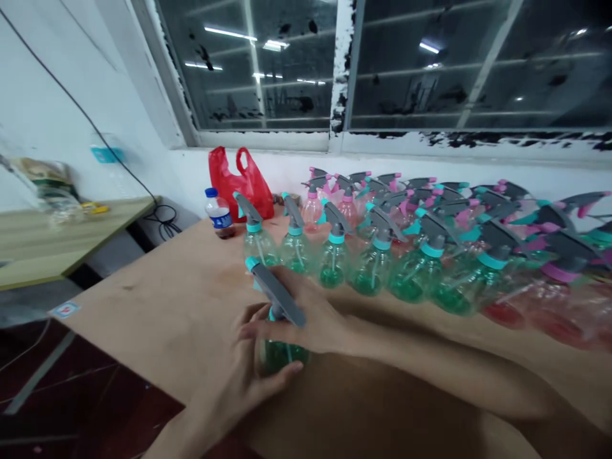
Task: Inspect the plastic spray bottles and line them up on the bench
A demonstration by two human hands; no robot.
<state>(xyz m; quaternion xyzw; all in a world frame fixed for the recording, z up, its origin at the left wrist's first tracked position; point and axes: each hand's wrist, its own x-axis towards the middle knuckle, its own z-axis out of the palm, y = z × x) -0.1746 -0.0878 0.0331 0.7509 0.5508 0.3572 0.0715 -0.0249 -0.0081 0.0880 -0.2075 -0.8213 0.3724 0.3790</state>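
Note:
A green spray bottle [285, 355] with a grey and teal trigger head stands upright between my hands, near the front of the table. My left hand [253, 366] is closed around the bottle's body, its thumb across the front. From the right, my right hand [318, 312] wraps round the neck and the spray head [277, 293], fingers partly hidden behind it. Just beyond my hands, a row of green spray bottles [335, 261] with teal collars runs to the right. Behind and at the right end are pink spray bottles [559, 299].
The wooden table [157, 306] ends at a left front edge. A red plastic bag [243, 185] and a blue-capped drink bottle [218, 213] stand at the back, below the window [258, 70]. Left, across a gap, is another table [71, 236]; a black cable [165, 220] hangs there.

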